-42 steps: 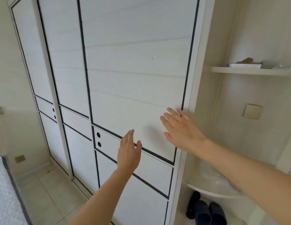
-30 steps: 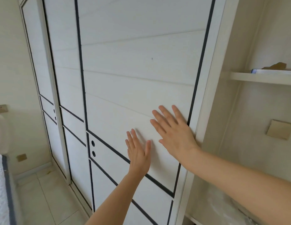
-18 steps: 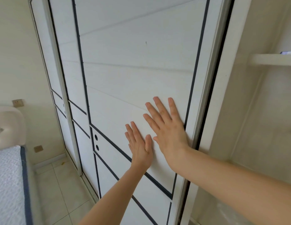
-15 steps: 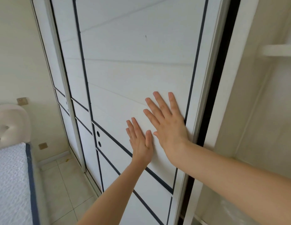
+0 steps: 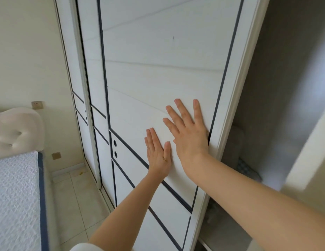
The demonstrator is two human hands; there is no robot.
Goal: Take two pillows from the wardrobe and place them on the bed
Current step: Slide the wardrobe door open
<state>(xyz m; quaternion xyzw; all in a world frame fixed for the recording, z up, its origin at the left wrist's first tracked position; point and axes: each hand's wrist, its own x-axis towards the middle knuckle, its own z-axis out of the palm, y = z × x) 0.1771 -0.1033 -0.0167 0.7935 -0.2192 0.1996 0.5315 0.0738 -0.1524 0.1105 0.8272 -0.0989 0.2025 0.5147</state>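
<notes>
Both hands lay flat on the sliding wardrobe door [image 5: 158, 73], the left hand [image 5: 158, 156] just left of and below the right hand [image 5: 189, 134]. The wardrobe opening [image 5: 267, 124] stood right of the door. The bed [image 5: 14, 196] lay at the near left, its headboard [image 5: 16, 131] behind it against the far wall.

The wardrobe [image 5: 158, 69] is white with thin dark trim lines, and its sliding door stands partly open, leaving a shadowed gap on the right. Inside that gap something soft and pale [image 5: 235, 142] leans upright, blurred. The bed [image 5: 14, 196], with a white quilted cover and blue edging, lies at lower left.
</notes>
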